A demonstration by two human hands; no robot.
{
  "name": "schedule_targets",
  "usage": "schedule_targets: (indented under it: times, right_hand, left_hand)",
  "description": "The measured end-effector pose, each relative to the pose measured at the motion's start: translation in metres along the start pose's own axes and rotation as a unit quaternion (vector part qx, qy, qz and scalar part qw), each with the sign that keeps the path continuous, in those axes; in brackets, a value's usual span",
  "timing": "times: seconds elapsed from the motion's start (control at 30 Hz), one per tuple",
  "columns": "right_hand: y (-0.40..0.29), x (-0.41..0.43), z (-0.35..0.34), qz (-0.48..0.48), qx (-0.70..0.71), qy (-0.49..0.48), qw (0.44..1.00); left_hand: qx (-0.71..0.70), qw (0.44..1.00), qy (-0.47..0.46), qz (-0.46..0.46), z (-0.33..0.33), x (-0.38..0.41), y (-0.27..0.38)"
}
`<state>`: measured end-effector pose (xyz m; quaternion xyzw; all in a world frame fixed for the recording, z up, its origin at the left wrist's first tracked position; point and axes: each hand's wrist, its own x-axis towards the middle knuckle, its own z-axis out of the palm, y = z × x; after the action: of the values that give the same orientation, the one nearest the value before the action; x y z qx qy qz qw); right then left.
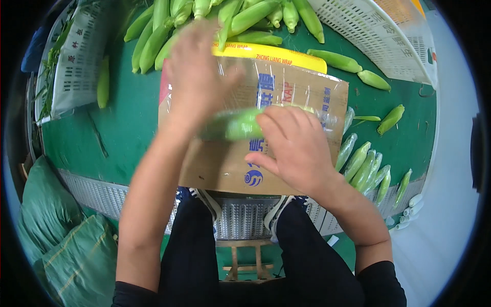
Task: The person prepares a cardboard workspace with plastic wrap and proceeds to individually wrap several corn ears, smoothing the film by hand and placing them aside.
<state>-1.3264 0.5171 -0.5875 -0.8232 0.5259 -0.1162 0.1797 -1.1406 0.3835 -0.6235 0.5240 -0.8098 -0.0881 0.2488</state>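
Observation:
An ear of corn in green husk (245, 124), blurred by motion, lies across a cardboard box (215, 165) with clear film over its top. My right hand (293, 144) rests on the ear's right end, fingers curved over it, thumb apart. Blurred too, my left hand (201, 73) is spread above the box's far left part with nothing seen in it. A yellow roll or carton of cling wrap (291, 57) lies along the box's far edge. Beyond it is a pile of husked green corn (253, 15). Film-wrapped ears (364, 169) lie in a row right of the box.
White plastic crates stand at the left (76, 69) and far right (368, 34). Single ears lie on the green floor, some beside the right crate (337, 61). Green woven sacks (80, 257) are at lower left. Small white rolls (412, 211) lie at the right. A wooden stool (245, 259) is below.

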Motion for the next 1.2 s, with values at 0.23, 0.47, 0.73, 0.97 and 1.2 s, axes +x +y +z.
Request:
schedule_targets:
  times: [0.23,0.47,0.73,0.97,1.2]
  right_hand:
    - [0.036,0.059,0.029,-0.036,-0.153,0.101,0.982]
    - [0.036,0.045,0.017,0.088,0.182,-0.077,0.976]
    - [0.096,0.085,0.013,-0.067,0.034,-0.014,0.997]
    - [0.084,0.083,0.069,-0.112,-0.076,0.001,0.991]
    - [0.075,0.085,0.065,-0.108,-0.053,0.022,0.992]
  left_hand:
    - [-0.137,0.984,0.077,0.078,-0.058,-0.023,-0.007]
    - [0.042,0.964,-0.129,0.228,0.005,-0.066,0.024]
    - [0.021,0.904,-0.367,0.218,-0.018,-0.013,0.039]
    - [-0.118,0.776,-0.613,0.088,-0.027,-0.027,0.045]
    - [-0.392,0.372,-0.823,0.175,-0.04,-0.184,0.066]
